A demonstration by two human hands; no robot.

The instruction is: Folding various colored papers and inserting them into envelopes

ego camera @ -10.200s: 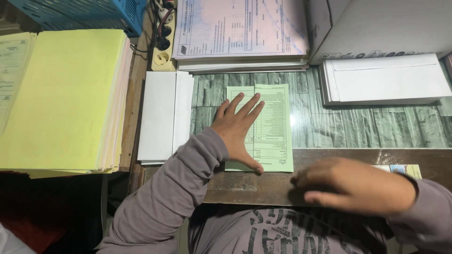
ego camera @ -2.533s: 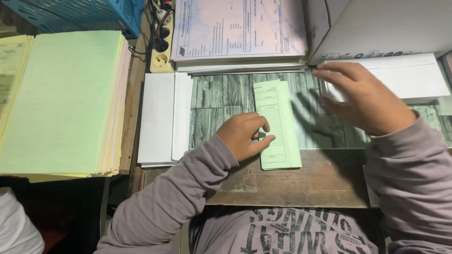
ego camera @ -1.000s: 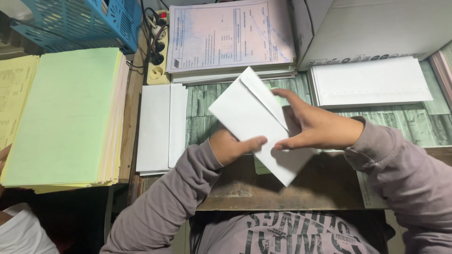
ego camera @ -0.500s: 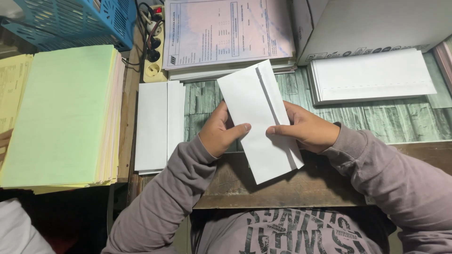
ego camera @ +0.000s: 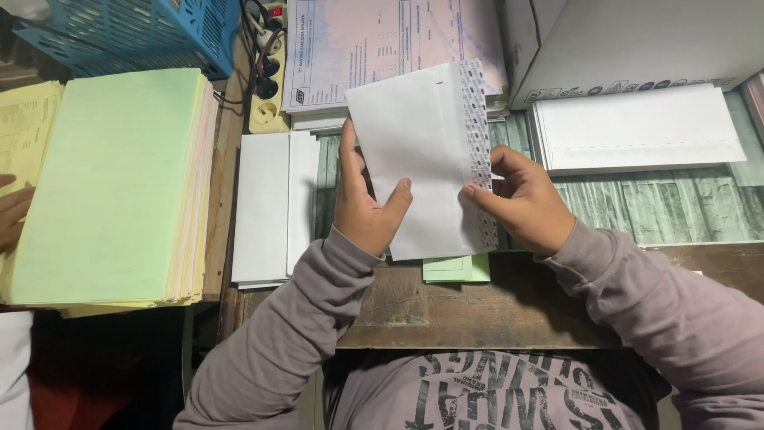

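Nearest to the camera, the grey sleeves of the person lead up to both hands, which hold one white envelope (ego camera: 418, 159) above the table (ego camera: 477, 310). The left hand (ego camera: 366, 207) grips the envelope at its left edge, with the thumb pressed on the front. The right hand (ego camera: 521, 199) pinches the right edge, where the flap with a patterned strip is open. Under the envelope, a folded green paper (ego camera: 455, 269) lies on the table, and only its lower end shows. Just left of the hands lies a stack of white envelopes (ego camera: 270, 207). Further left is a thick pile of green and yellow sheets (ego camera: 111, 183), and another person's fingers (ego camera: 12, 211) touch its left side. Further away, on the right, lies a second stack of envelopes (ego camera: 637, 127). Printed forms (ego camera: 382, 48) and a blue basket (ego camera: 135, 32) are at the far edge.
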